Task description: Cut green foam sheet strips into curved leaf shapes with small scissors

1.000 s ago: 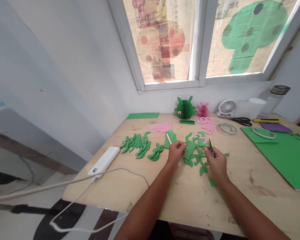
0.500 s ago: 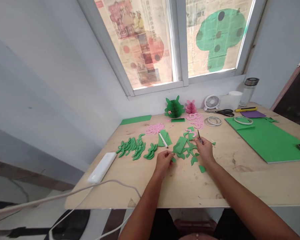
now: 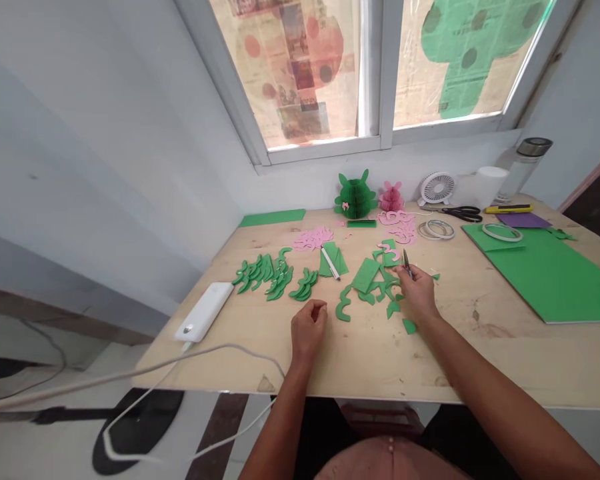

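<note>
My right hand (image 3: 419, 293) is closed around a small pair of scissors (image 3: 407, 259), with the pointed blades sticking up and away from me. Close to it lie cut green paper scraps (image 3: 383, 287) and a folded green paper piece (image 3: 366, 275). My left hand (image 3: 310, 327) rests above the table with its fingers curled together, and nothing shows in them. Just right of the left hand is a curved green paper strip (image 3: 344, 308), not touched. Left of that hand, curved green cutouts (image 3: 305, 285) lie in overlapping stacks, with more green cutouts (image 3: 279, 280) farther left.
A white pen (image 3: 330, 263) lies on green paper behind my hands. Pink cutouts (image 3: 314, 239) and green and pink paper figures (image 3: 356, 197) are farther back. Tape rolls (image 3: 436, 230), black scissors (image 3: 463, 213) and green sheets (image 3: 555, 280) lie right. A white power bank (image 3: 205, 312) with a cable is left.
My left hand has drawn back to the left, off the curved green strip, which now lies uncovered. My right hand still holds the scissors by the scraps. The view has tilted down.
</note>
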A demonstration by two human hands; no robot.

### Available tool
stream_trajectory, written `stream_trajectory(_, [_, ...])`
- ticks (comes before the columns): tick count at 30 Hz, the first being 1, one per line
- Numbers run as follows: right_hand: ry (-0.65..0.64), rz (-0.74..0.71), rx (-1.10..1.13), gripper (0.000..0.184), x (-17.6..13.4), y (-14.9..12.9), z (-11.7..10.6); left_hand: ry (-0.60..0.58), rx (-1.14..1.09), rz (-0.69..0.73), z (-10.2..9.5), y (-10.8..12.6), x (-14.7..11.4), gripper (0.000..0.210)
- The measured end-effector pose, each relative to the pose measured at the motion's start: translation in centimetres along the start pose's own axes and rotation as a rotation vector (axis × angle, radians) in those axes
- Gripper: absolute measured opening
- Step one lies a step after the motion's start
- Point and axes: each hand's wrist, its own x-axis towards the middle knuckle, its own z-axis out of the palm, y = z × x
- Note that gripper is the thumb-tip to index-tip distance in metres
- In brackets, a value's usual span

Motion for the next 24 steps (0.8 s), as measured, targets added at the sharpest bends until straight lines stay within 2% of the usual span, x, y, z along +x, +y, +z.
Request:
stream_trajectory(3, [-0.007, 0.031, 0.017, 0.039, -0.1, 0.0, 0.1, -0.015, -0.041, -0.006, 0.3, 0.5, 0.1, 0.012])
stream_trajectory(8, [0.016, 0.074, 0.068, 0.037, -0.4, -0.5, 0.3, -0.104, -0.102, 0.022, 1.6, 1.8, 0.7, 0.012])
stream_trajectory(10, [0.003, 0.088, 0.072, 0.037, -0.5, -0.7, 0.4, -0.098, -0.025, 0.108, 2.4, 2.5, 1.1, 0.012])
stream_trajectory(15, [-0.002, 0.084, 0.059, 0.038, -0.7, -1.0, 0.4, -0.107, 0.337, 0.441, 4.4, 4.5, 2.3, 0.015])
stream_trajectory(20, [0.005, 0.109, 0.06, 0.039, -0.6, -0.8, 0.4, -0.18, 0.583, 0.485, 6.1, 5.2, 2.9, 0.021])
stream_trajectory(24, [0.005, 0.102, 0.072, 0.038, -0.6, -0.6, 0.5, -0.2, 0.683, 0.487, 6.8, 5.0, 3.0, 0.021])
